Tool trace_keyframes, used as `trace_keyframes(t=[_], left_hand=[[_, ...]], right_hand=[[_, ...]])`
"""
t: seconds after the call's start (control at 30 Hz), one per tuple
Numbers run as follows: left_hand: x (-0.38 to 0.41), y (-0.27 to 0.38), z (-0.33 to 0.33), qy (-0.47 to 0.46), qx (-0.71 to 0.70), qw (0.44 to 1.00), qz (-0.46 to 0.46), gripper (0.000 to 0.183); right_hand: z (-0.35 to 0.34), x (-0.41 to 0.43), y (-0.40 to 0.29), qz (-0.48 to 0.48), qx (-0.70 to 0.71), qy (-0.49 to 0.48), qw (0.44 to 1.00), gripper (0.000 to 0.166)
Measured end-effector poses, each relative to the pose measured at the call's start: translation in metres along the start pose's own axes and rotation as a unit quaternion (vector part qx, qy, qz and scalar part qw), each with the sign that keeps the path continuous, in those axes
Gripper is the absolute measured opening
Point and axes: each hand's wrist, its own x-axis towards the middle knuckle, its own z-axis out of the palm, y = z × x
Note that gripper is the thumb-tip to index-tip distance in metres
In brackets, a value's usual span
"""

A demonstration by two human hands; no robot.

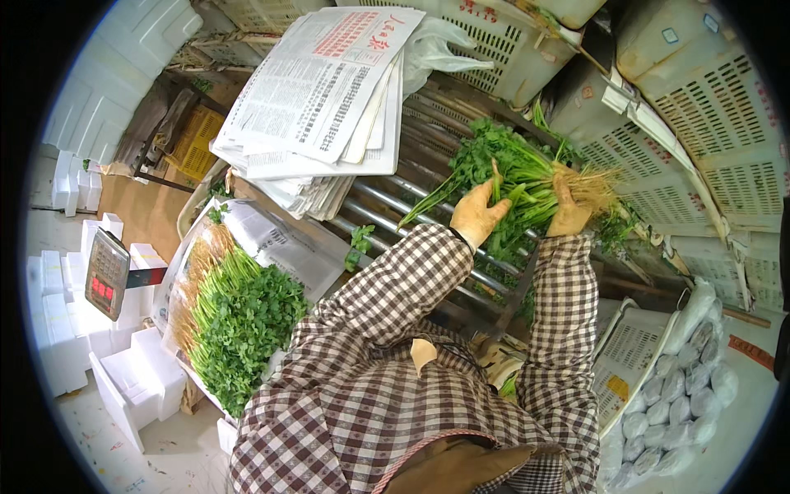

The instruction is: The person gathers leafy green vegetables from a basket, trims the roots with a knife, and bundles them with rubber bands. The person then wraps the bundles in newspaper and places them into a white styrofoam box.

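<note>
My right hand (568, 207) grips a bunch of leafy green herbs (524, 179), resembling coriander or thin celery, near its pale fibrous roots (595, 185). The leaves point left and the roots right. My left hand (478, 213) is against the stems on the leafy side, thumb and forefinger apart; its other fingers are partly hidden. Beneath both hands runs a rack of metal bars (395, 204) with loose greens on it. At my left, a large pile of the same herbs (247, 327) lies on newspaper (284, 247), roots facing left.
A tall newspaper stack (315, 92) sits beyond my left arm, beside a clear plastic bag (435, 52). Slatted plastic crates (648, 142) wall the far and right sides. A lit digital scale display (108, 275) and white foam boxes (136, 376) stand left; bagged wrapped bundles (673, 395) lie right.
</note>
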Motion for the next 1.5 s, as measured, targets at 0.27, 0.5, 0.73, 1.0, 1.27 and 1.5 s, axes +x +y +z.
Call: trace_keyframes(t=[0.27, 0.5, 0.73, 1.0, 1.27, 1.5], left_hand=[[-0.022, 0.083, -0.054, 0.009, -0.051, 0.963, 0.264, 0.053], [0.001, 0.049, -0.052, -0.334, -0.238, 0.911, 0.036, 0.044], [0.008, 0.011, -0.033, -0.424, -0.176, 0.888, 0.024, 0.057], [-0.029, 0.030, -0.025, -0.183, -0.266, 0.946, -0.034, 0.072], [-0.037, 0.025, 0.003, -0.005, 0.118, 0.943, 0.311, 0.045], [-0.041, 0.017, -0.122, 0.052, -0.401, 0.915, 0.022, 0.025]], right_hand=[[0.006, -0.007, -0.097, 0.061, -0.158, -0.068, 0.983, 0.054], [-0.030, -0.032, -0.063, 0.151, -0.146, -0.147, 0.967, 0.067], [-0.038, -0.019, -0.060, 0.209, -0.083, -0.372, 0.901, 0.061], [-0.013, -0.031, -0.065, 0.119, -0.215, -0.063, 0.967, 0.047], [-0.001, -0.034, -0.055, 0.046, -0.234, 0.006, 0.971, 0.032], [-0.095, -0.020, -0.064, 0.125, -0.207, 0.129, 0.962, 0.041]])
